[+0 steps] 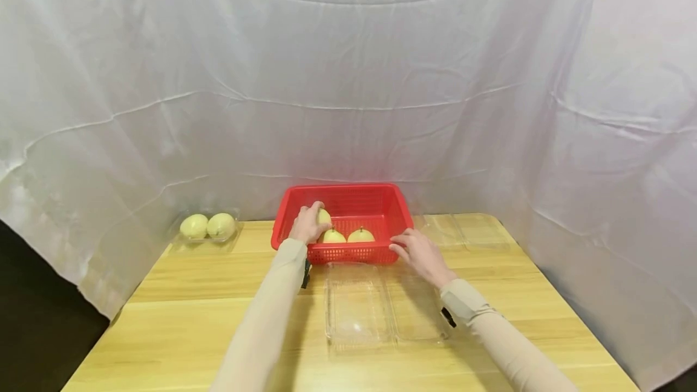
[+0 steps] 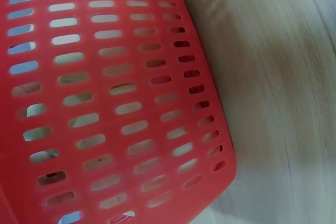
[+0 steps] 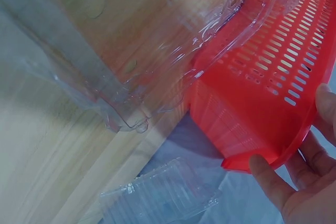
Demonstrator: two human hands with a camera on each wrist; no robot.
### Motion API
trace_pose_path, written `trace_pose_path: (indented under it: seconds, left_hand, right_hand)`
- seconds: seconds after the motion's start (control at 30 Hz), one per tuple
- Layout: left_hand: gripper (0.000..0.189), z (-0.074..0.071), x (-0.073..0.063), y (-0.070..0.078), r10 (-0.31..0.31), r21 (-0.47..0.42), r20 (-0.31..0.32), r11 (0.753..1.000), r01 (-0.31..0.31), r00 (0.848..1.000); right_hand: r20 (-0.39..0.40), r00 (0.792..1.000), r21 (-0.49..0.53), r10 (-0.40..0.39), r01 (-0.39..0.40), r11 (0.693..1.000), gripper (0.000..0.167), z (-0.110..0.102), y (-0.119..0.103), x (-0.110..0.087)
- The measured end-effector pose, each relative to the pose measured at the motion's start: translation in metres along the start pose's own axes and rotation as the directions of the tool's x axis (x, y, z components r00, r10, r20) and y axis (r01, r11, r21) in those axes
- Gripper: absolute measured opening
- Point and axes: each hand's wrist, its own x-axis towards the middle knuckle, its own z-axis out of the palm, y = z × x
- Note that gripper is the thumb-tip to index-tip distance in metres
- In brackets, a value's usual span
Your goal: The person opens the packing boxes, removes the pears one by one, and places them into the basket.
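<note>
A red perforated basket (image 1: 348,253) stands toward the back of the table with several pale yellow pears in it. My left hand (image 1: 307,224) reaches over its front left and grips one pear (image 1: 323,217). Two more pears lie near the front wall, a left pear (image 1: 333,236) and a right pear (image 1: 361,235). At the front right corner, my right hand (image 1: 422,254) holds the rim, its fingers (image 3: 270,182) curled over the edge. The left wrist view shows mainly the basket wall (image 2: 121,95), and the left hand is out of sight there.
An opened clear plastic box (image 1: 359,307) lies in front of the basket, partly under the right forearm. Another clear box (image 1: 479,231) lies at the back right. At the back left, a clear box (image 1: 209,239) contains two pears (image 1: 194,226). Grey cloth (image 1: 348,77) encloses the table's back and sides.
</note>
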Motion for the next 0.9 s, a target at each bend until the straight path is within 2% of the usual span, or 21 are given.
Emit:
trace_pose_path:
  seconds: [0.1, 0.23, 0.33, 0.5, 0.63, 0.73, 0.83, 0.9]
  left_hand:
    - [0.053, 0.001, 0.002, -0.0013, -0.013, 0.035, 0.048, 0.999, 0.011, 0.999]
    - [0.044, 0.0019, 0.0018, -0.0044, -0.052, 0.141, 0.115, 0.989, 0.035, 0.992]
    - [0.042, 0.0021, 0.001, -0.0063, -0.074, 0.188, 0.14, 0.981, 0.046, 0.987]
    - [0.043, 0.0025, 0.0008, -0.0054, -0.105, 0.162, 0.121, 0.983, 0.085, 0.987]
    - [0.049, 0.0027, 0.0015, -0.0031, -0.102, 0.167, 0.1, 0.982, 0.085, 0.99]
    - [0.062, 0.0028, 0.0007, -0.0021, -0.091, 0.217, 0.134, 0.974, 0.061, 0.987]
    - [0.065, 0.0026, -0.0007, -0.0016, -0.092, 0.245, 0.16, 0.968, 0.051, 0.983]
    - [0.064, 0.002, -0.0016, -0.0016, -0.08, 0.253, 0.153, 0.967, 0.039, 0.985]
  right_hand:
    - [0.01, 1.0, 0.01, 0.007, -0.007, 1.0, 0.026, -0.0006, -0.0001, 0.0001]
    - [0.023, 1.0, 0.011, 0.012, -0.012, 1.0, 0.025, -0.0003, -0.001, -0.0007]
    - [0.025, 0.999, 0.019, 0.021, -0.022, 1.0, 0.025, 0.0001, -0.0019, -0.001]
    - [0.02, 0.999, 0.015, 0.027, -0.027, 1.0, 0.026, 0.0003, -0.0017, -0.0016]
    - [0.022, 0.999, 0.012, 0.029, -0.03, 0.999, 0.026, 0.0006, -0.001, -0.0027]
    - [0.01, 1.0, 0.007, 0.022, -0.023, 1.0, 0.026, 0.001, -0.0012, -0.0033]
    - [0.004, 1.0, 0.0, 0.018, -0.018, 1.0, 0.025, 0.002, -0.0014, -0.0037]
    - [0.003, 1.0, 0.002, 0.021, -0.021, 1.0, 0.025, 0.0024, -0.0017, -0.0037]
